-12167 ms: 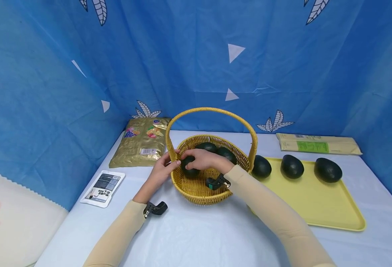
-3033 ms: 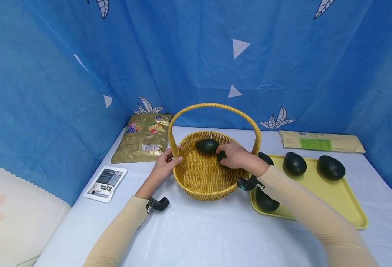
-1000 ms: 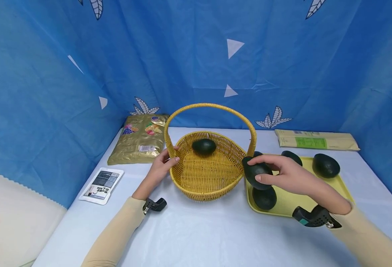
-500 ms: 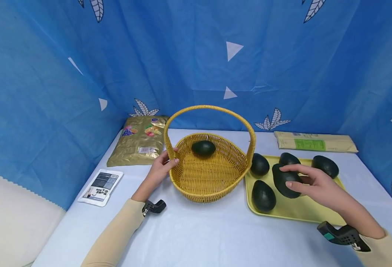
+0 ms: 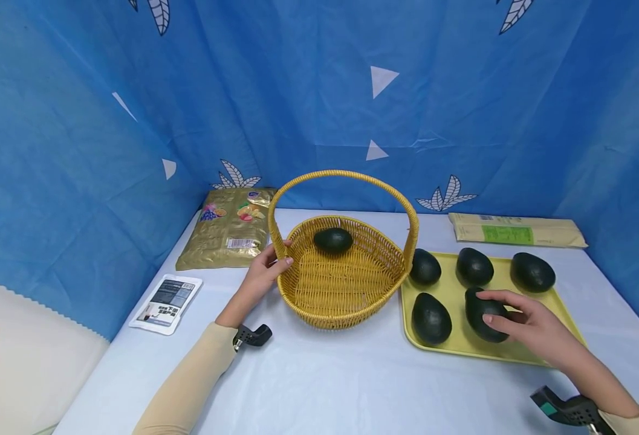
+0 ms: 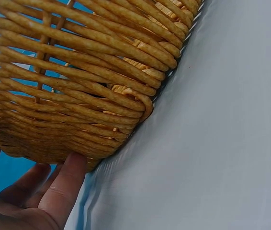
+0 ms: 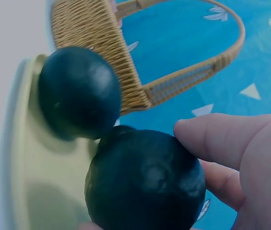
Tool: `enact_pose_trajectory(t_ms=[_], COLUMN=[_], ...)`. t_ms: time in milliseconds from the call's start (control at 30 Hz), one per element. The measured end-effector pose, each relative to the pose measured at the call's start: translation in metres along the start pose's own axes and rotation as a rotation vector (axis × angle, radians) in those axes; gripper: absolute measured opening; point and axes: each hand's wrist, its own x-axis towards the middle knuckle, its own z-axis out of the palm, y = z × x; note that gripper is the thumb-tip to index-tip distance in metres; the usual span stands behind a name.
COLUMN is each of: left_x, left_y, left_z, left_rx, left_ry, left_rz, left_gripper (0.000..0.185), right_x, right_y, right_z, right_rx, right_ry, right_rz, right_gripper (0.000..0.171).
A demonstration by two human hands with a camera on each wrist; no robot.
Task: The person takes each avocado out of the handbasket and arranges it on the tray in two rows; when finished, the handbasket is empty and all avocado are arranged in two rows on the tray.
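A yellow wicker basket (image 5: 330,311) with a tall arched handle stands mid-table, one dark green avocado (image 5: 333,240) lying at its back. My left hand (image 5: 263,272) grips the basket's left rim beside the handle's foot; the left wrist view shows its thumb against the wicker wall (image 6: 78,86). Over the yellow tray (image 5: 460,347), my right hand (image 5: 534,326) holds an avocado (image 5: 482,315) between thumb and fingers, low near the tray's middle. Several more avocados lie on the tray, one (image 5: 431,319) at its front left corner and another (image 5: 532,272) at the back right.
A gold foil fruit-candy bag (image 5: 227,229) lies behind the left arm, with a small white and black packet (image 5: 167,304) in front of it. At the back right is a long pale packet (image 5: 517,231) with a green label. Blue curtain (image 5: 319,90) hangs behind the table.
Earlier the basket held more avocados; now one is inside and the tray has more. My right hand has carried an avocado from the basket rightward, down over the tray. My left hand stays put.
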Motion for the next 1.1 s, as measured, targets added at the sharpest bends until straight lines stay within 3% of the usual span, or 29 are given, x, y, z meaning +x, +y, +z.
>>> enact_pose_trajectory(t_ms=[267, 567, 1100], left_x=[0.001, 0.003, 0.0], left_y=[-0.001, -0.002, -0.002], left_z=[0.0, 0.0, -0.002], left_rx=[0.002, 0.0, -0.009], left_ry=[0.001, -0.008, -0.008], left_rz=[0.006, 0.014, 0.01], left_gripper=[0.048, 0.047, 0.048], right_x=[-0.002, 0.0, 0.004], right_y=[0.007, 0.012, 0.013], right_z=[0.007, 0.002, 0.001], right_rx=[-0.044, -0.091, -0.128], right_ry=[-0.011, -0.034, -0.036], right_rz=[0.09, 0.131, 0.136], right_gripper=[0.055, 0.058, 0.062])
